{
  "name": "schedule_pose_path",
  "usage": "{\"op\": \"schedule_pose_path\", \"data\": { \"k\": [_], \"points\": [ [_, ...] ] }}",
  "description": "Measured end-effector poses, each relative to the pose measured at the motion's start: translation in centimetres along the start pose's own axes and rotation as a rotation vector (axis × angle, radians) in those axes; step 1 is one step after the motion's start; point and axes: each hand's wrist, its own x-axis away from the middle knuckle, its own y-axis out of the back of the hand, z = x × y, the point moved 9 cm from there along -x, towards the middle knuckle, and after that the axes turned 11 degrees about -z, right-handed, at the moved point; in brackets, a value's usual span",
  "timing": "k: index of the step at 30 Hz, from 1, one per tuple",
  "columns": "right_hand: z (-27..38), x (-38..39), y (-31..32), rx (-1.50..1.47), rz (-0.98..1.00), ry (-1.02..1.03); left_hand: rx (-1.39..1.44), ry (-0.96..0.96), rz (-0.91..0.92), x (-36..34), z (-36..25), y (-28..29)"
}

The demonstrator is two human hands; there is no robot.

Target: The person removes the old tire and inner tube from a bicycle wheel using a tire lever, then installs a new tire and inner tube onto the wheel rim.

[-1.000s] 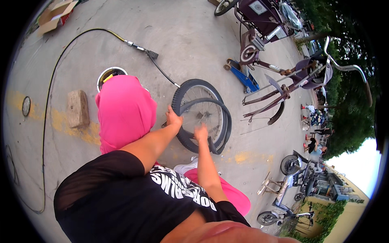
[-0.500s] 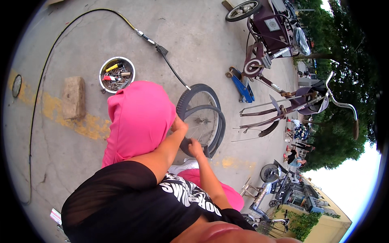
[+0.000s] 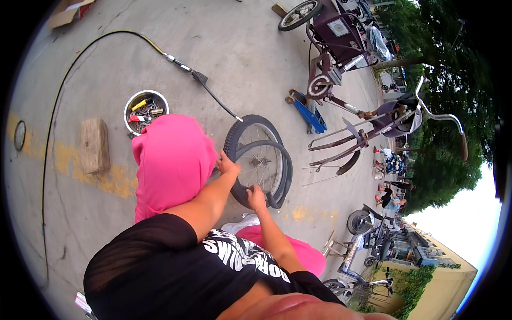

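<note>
A bicycle wheel point(image 3: 278, 176) with a black knobby tire point(image 3: 233, 140) lies in front of me. A loop of dark inner tube point(image 3: 266, 143) hangs out across its spokes. My left hand point(image 3: 228, 165) is closed on the tire's left side, beside my pink-covered knee; some of its fingers are hidden. At the near edge, my right hand point(image 3: 256, 198) is closed around the tire, thumb up, close to where the tube runs. The end of an air hose point(image 3: 218, 100) with an inflator gun point(image 3: 184, 66) reaches the tire's far edge.
Left of my knee stand a metal bowl point(image 3: 164, 101) of tools and small parts and a wooden block point(image 3: 94, 145). A blue floor jack point(image 3: 309, 113) and a purple tricycle point(image 3: 341, 40) without its front wheel are at the right. An electric scooter point(image 3: 352, 253) is parked farther off.
My left hand has come out from behind the knee and shows more fully on the tire's left side. The right hand keeps nearly the same place. The whole view has shifted slightly.
</note>
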Motion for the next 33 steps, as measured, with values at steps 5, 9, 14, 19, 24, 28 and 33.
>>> {"op": "schedule_pose_path", "data": {
  "k": [5,9,14,19,24,28,33],
  "points": [
    [0.5,-0.2,1.1,-0.077,-0.006,0.136,-0.041,-0.102,0.010,-1.1,-1.6,1.1],
    [0.3,-0.3,1.0,-0.168,0.054,0.092,-0.310,-0.440,-0.146,1.2,-4.7,5.0],
    [-1.3,-0.3,0.4,-0.253,0.027,0.003,-0.524,-1.578,0.085,11.6,-8.6,2.8],
    [-1.9,-0.3,-0.6,-0.280,-0.043,0.005,-0.927,-1.742,0.501,14.0,-3.4,-0.6],
    [-2.3,0.2,-2.1,-0.297,0.081,-0.052,-0.879,-1.739,0.592,13.7,-3.5,-1.0],
    [-1.9,0.5,-3.4,-0.283,0.145,-0.079,-1.008,-1.708,0.682,13.5,-2.4,-2.2],
    [-0.6,0.8,-4.4,-0.377,0.107,-0.048,-1.319,-1.679,0.686,10.9,-1.1,-3.3]
  ]
}}
